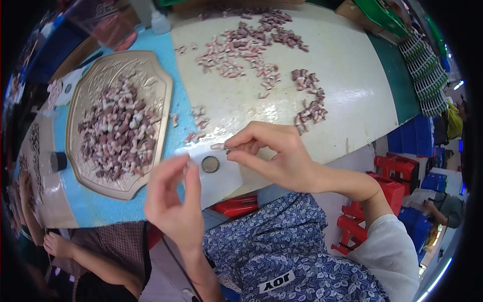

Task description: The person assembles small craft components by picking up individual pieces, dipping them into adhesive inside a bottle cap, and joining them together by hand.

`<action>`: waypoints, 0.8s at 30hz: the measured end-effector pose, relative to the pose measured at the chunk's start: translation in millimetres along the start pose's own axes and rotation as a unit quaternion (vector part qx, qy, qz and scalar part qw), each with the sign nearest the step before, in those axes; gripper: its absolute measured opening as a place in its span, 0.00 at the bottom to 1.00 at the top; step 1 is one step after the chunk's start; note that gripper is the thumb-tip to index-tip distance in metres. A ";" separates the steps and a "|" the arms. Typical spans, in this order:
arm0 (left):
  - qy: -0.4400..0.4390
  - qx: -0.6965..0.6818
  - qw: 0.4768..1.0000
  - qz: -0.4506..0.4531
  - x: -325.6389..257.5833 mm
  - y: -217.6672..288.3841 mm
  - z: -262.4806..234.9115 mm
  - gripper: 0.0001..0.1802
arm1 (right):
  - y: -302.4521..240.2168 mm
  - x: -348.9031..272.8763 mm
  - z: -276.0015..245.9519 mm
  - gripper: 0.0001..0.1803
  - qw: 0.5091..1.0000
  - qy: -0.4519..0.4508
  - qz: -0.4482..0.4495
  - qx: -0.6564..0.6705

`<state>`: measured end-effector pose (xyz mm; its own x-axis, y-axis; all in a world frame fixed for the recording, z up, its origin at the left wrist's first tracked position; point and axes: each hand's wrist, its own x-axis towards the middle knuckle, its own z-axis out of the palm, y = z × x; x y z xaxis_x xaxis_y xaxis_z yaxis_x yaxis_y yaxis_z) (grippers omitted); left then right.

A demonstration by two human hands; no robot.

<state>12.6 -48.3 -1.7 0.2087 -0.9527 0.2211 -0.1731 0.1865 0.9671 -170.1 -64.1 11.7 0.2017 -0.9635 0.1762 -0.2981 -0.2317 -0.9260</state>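
Right hand pinches a small pale piece between thumb and fingertips, above the work table's near edge. Left hand apart from it, fingers curled, blurred; cannot tell whether it holds anything. Step, judged: single-piece handling; next move likely calls for a light, steady pinch. Gold tray of purple-and-white pieces toward table's left edge; red stools beyond its right.

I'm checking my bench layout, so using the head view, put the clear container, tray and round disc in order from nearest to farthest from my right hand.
From your right hand:
1. Round disc, just left.
2. Tray, farther left.
3. Clear container, toward the view's upper left.
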 end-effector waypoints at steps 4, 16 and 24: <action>0.046 -0.010 0.986 -0.158 -48.7 -1.9 -28.6 0.10 | 10.2 1.9 32.4 0.10 0.998 -0.043 -0.023 -0.033; 0.062 -0.091 0.982 -0.154 -55.9 -21.9 -26.9 0.11 | 9.6 16.2 42.5 0.09 0.966 -0.146 -0.136 -0.165; 0.070 -0.088 0.985 -0.129 -52.8 -25.4 -24.9 0.11 | 7.0 19.9 46.2 0.09 0.950 -0.173 -0.155 -0.209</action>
<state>29.9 3.3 -34.8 0.3564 -0.9338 -0.0309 0.0703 -0.0062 0.9975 -125.0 -78.7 -6.7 0.6139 -0.7546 0.2319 -0.5040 -0.6007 -0.6206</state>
